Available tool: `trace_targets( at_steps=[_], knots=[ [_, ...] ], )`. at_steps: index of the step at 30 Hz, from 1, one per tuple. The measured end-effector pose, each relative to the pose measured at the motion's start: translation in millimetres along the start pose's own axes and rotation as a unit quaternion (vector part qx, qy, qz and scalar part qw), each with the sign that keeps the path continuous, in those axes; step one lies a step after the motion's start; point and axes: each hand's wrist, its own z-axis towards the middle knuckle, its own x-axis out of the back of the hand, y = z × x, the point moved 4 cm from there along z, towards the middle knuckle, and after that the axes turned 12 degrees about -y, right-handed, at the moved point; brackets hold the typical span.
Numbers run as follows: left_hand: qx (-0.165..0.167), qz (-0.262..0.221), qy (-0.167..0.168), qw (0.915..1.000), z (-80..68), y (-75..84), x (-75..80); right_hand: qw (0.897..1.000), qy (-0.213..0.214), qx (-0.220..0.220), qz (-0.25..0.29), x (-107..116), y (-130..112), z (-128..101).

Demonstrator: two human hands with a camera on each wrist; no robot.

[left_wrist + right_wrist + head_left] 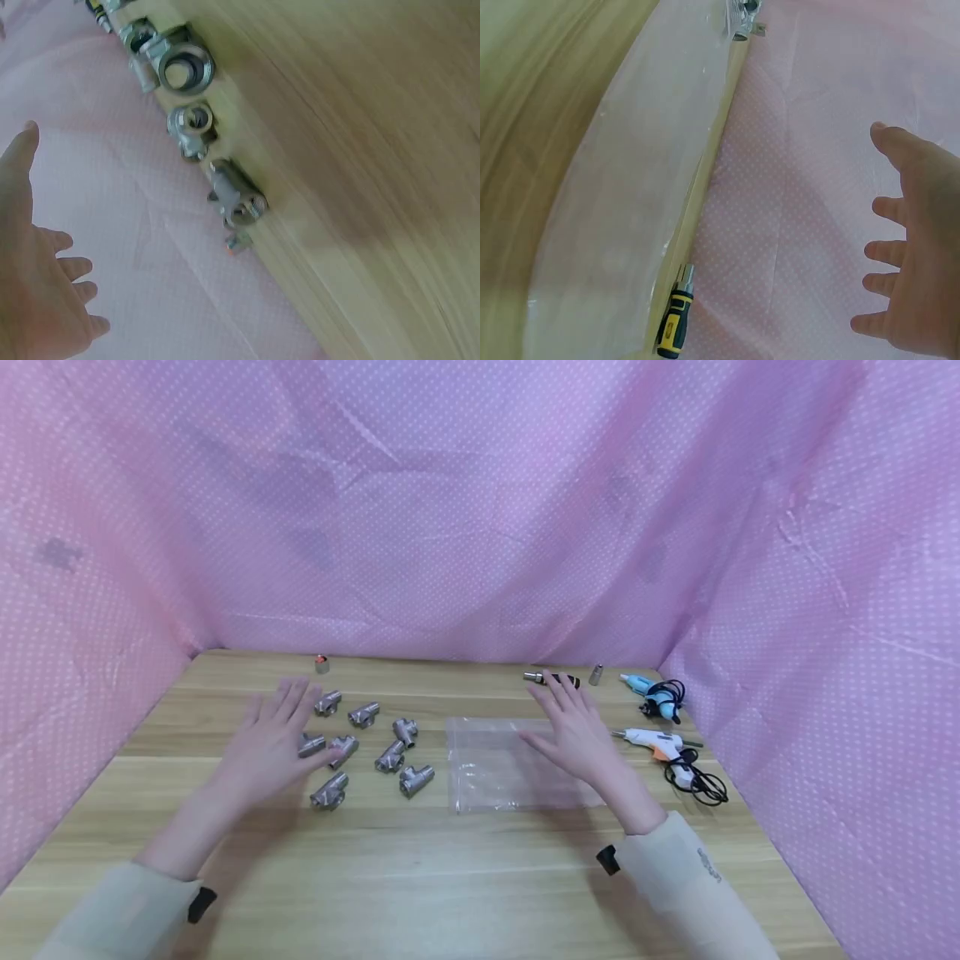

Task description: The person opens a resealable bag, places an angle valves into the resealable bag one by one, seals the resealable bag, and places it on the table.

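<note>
— So, what are the hands doing right now?

— Both are spread flat above the wooden table [420,877], fingers straight, gripping nothing. The left hand [273,739] hovers over the near-left edge of the cluster of metal pipe tees [390,756]; in the head view it covers part of one tee, though I can't tell whether it touches any.

— And the other one?

— The right hand [573,731] is held over the far-right part of the clear plastic bag [502,768], palm down, fingers loose. Whether it rests on the bag or floats above it, I can't say.

— Where's the bag relative to the tees?

— Just to their right, lying flat and apart from them.

— Anything else near that bag?

— Beyond its far edge lies a screwdriver [547,678] with a yellow and black handle, which the right wrist view shows clearly. Right of the bag sits a white glue gun [656,742] with an orange trigger and a black cord, and farther back from it a blue glue gun [648,689]. A small metal piece [596,674] stands between the screwdriver and the blue gun.

— And by the tees?

— A little cap with a red top [322,663] sits behind them, near the pink dotted cloth [480,510] that walls in the table.
</note>
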Motion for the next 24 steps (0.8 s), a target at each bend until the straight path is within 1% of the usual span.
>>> trace_targets(
  at_steps=[2, 5, 9, 12, 14, 16, 20, 24],
  knots=[
    [-0.009, -0.009, -0.013, 0.9998, 4.8, 3.9, -3.1, 1.000, 0.003, 0.021, 0.003, 2.2, -5.2, 7.2],
    [-0.025, -0.016, -0.023, 0.9993, 11.7, 11.9, -9.5, 0.999, 0.000, 0.051, 0.010, 2.0, -14.5, 17.4],
    [-0.058, -0.009, -0.012, 0.9982, 19.0, 26.7, -19.6, 0.996, -0.025, 0.077, 0.042, -7.0, -29.1, 27.7],
    [-0.089, -0.013, 0.004, 0.9960, 23.4, 40.5, -26.9, 0.993, -0.057, 0.083, 0.066, -18.5, -40.3, 31.6],
    [-0.103, -0.021, 0.007, 0.9944, 25.5, 49.3, -32.4, 0.990, -0.080, 0.087, 0.081, -27.6, -47.8, 33.0],
    [-0.114, -0.029, 0.003, 0.9931, 28.2, 57.4, -38.5, 0.987, -0.098, 0.091, 0.093, -36.8, -53.9, 33.7],
    [-0.129, -0.037, -0.016, 0.9908, 34.5, 71.5, -50.8, 0.979, -0.130, 0.102, 0.119, -57.0, -61.3, 34.2],
    [-0.156, -0.044, -0.026, 0.9865, 41.2, 84.2, -58.7, 0.970, -0.153, 0.134, 0.136, -75.9, -63.1, 35.9]
  ],
)
